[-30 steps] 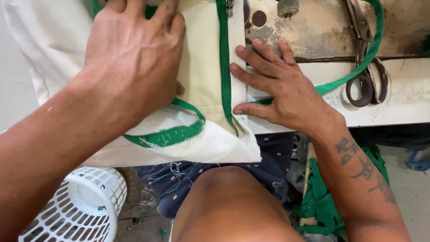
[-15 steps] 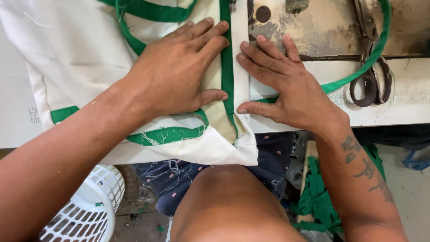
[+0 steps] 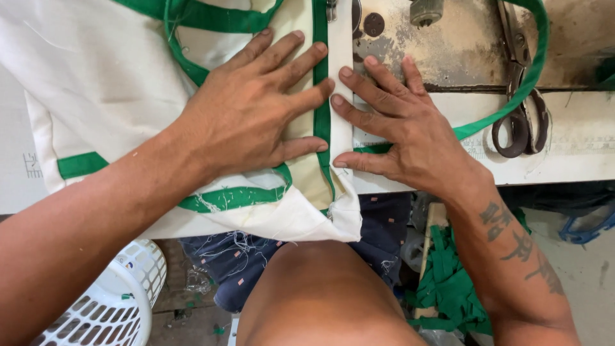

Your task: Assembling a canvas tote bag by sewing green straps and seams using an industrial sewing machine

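Left hand flat, fingers spread, on cream fabric | right hand flat, open, beside green trim | scissors right | white basket below.

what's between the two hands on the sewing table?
In the head view, a vertical green trim strip on the cream fabric runs between the left hand and right hand; fingertips flank it.

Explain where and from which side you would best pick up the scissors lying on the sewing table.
Grip the scissors by the dark finger loops, coming from the near table edge on the right hand side. The loops point toward the person and lie free, though green tape runs beside them, while the blades point away toward the machine bed.
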